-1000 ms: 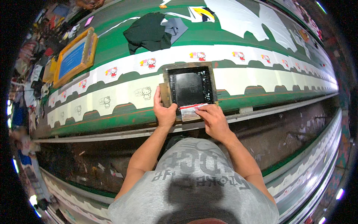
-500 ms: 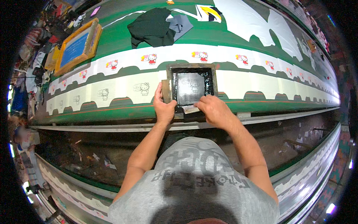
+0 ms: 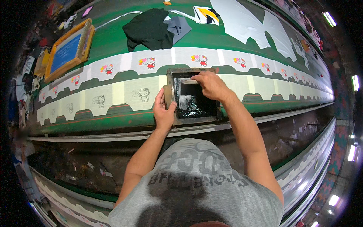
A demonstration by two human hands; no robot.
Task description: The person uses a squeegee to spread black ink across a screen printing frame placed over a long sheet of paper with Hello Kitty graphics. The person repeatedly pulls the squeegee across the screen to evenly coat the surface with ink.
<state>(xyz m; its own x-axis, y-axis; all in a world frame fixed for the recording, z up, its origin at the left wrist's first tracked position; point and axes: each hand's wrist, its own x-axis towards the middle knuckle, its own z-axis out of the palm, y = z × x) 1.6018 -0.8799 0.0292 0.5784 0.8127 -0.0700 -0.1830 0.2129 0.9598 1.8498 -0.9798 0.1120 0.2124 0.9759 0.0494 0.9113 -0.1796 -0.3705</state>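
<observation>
A screen printing frame (image 3: 196, 120) with dark ink inside lies over the near row of pale fabric pieces (image 3: 121, 96). My left hand (image 3: 164, 113) is closed on its left side, by a brown block, with the thumb on the rim. Inside the frame, near its far side, my right hand (image 3: 212, 86) grips a squeegee (image 3: 189, 81). Wet black ink (image 3: 196, 104) shines on the mesh in front of the squeegee. To the left of the frame, the near pieces carry black outline cartoon cats (image 3: 143, 94).
Farther back runs a row of white pieces with coloured cat prints (image 3: 151, 63). Beyond lie a black cloth (image 3: 145, 30) and white fabric (image 3: 245, 22). A wooden frame with blue mesh (image 3: 68, 51) rests at the left. A metal rail (image 3: 113, 137) edges the green table.
My right hand has moved the squeegee from the frame's near side to its far side. Dark ink now covers much of the mesh. My left hand stays at the frame's left side.
</observation>
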